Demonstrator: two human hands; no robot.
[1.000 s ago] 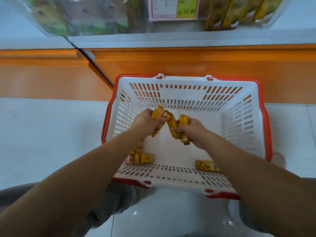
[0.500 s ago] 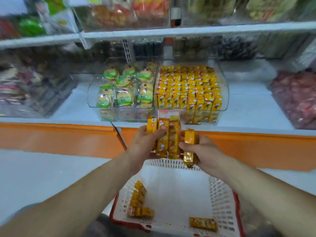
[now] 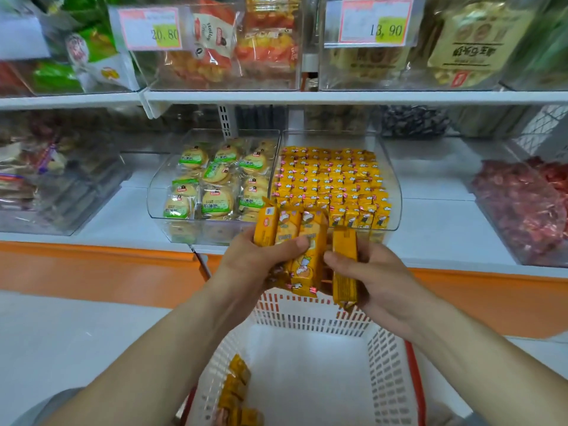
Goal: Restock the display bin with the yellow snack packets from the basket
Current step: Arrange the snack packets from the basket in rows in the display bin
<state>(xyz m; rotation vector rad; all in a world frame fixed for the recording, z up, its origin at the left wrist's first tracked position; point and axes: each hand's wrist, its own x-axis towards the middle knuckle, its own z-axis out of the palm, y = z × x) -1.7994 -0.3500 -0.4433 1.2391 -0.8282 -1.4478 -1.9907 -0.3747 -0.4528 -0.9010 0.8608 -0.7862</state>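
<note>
Restocking step, hands level with the front lip of the display bin (image 3: 396, 192). The left hand (image 3: 255, 262) grips a fanned bundle of yellow snack packets (image 3: 305, 267), thumb pressed across their faces; the right hand (image 3: 375, 272) is curled round a single packet (image 3: 344, 272) held upright just beside the bundle. Both loads hang directly in front of the bin and above the far wall of the basket (image 3: 310, 315), which sits below and in front of the bin and holds several more packets (image 3: 236, 388) along its left side. The bin appears nearly full, its contents standing in neat rows, so each packet is best slid in upright at the front row, label forward. Feeding one at a time from the bundle should avoid toppling the rows. The bin rests on a pale shelf (image 3: 430, 238) with an orange fascia (image 3: 92, 265) beneath. Touching the bin's left side is a clear bin of round biscuits (image 3: 155, 207); well to its right lie red-wrapped sweets (image 3: 522, 210). Above it, a second shelf carries price tags (image 3: 376, 23).
</note>
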